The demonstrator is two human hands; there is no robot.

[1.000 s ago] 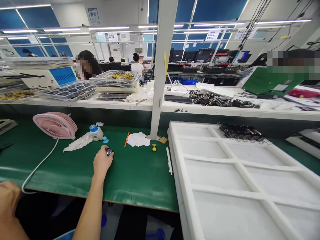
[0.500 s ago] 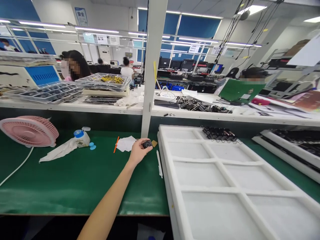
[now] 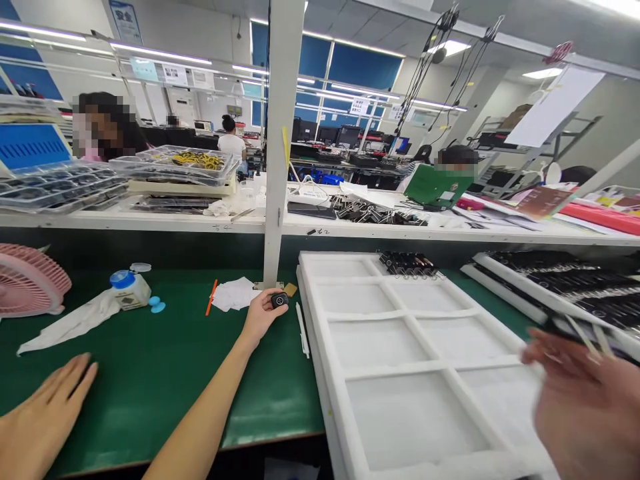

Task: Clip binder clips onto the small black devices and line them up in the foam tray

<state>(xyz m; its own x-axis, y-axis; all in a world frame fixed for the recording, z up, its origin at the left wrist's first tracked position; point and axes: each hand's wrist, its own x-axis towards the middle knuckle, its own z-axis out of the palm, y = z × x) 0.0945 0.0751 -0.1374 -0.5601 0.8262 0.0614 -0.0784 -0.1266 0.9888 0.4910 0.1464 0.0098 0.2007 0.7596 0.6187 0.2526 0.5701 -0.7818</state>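
My left hand (image 3: 260,317) reaches over the green mat and closes its fingers round a small black watch case (image 3: 279,301). The round back of the watch case faces me. Close to the camera on the right, my right hand (image 3: 585,393) is blurred, its fingers round a dark object (image 3: 570,330) with pale prong-like strips; its kind is unclear. Below that hand lies a white foam tray (image 3: 345,371) divided into compartments. A row of black clip-like pieces (image 3: 407,264) with metal loops fills its far end. Beside the watch case lies a small tan square (image 3: 291,289).
Another person's hand (image 3: 47,417) rests on the mat at far left. Nearby are a pink fan (image 3: 30,283), blue-capped bottle (image 3: 131,290), white cloth (image 3: 70,320) and white papers (image 3: 234,295). A post (image 3: 277,133) rises mid-table; a loaded tray (image 3: 505,293) lies right.
My view has turned right, so things sit further left. My right hand has come into view with the dark object. Another person's hand now shows at left. My left hand keeps the watch case.
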